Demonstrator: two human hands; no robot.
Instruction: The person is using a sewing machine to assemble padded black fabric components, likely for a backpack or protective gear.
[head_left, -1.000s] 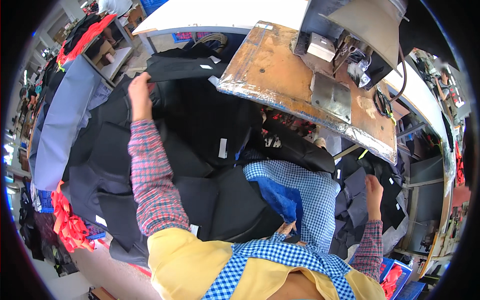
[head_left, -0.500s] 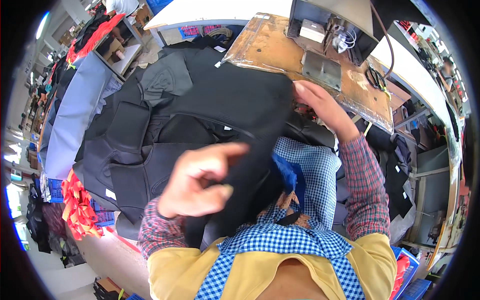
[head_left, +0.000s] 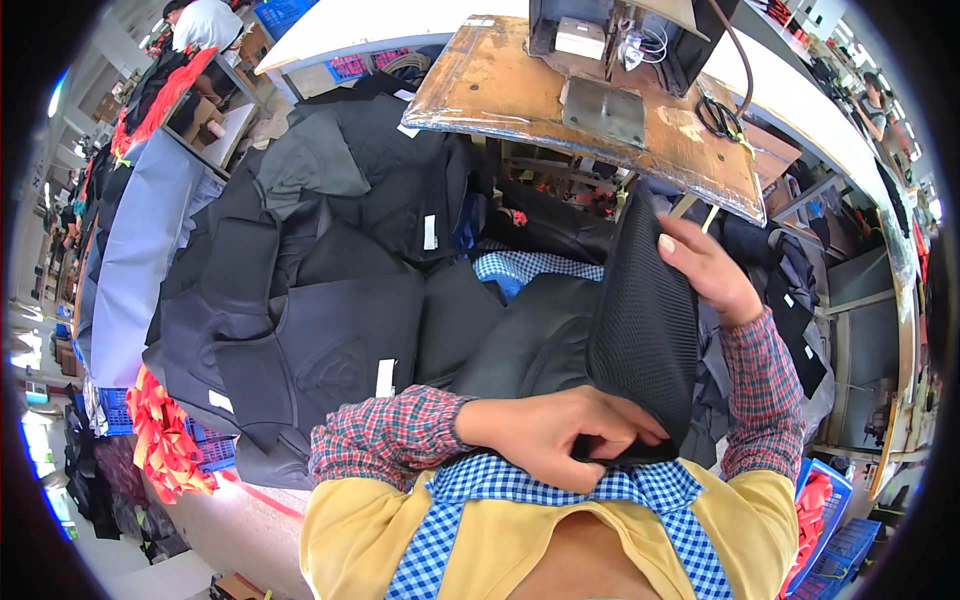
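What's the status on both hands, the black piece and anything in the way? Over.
Left hand gripping black piece at near end; right hand gripping its right side. Textured face showing. Possible obstacle: table beyond.

Worn wooden worktable [head_left: 520, 75], white table [head_left: 365, 32] behind; pale floor [head_left: 240, 530]; bright glare [head_left: 35, 440] far left.

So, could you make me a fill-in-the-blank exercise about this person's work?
Of the left hand and right hand, the one higher in the picture is the ____.
The number of hands gripping the black ribbed fabric piece is ____.
The blue-and-white cloth apron has a ____ pattern.
The grey metal plate lies on a worn brown tabletop made of ____.

Missing words: right; two; checked; wood.
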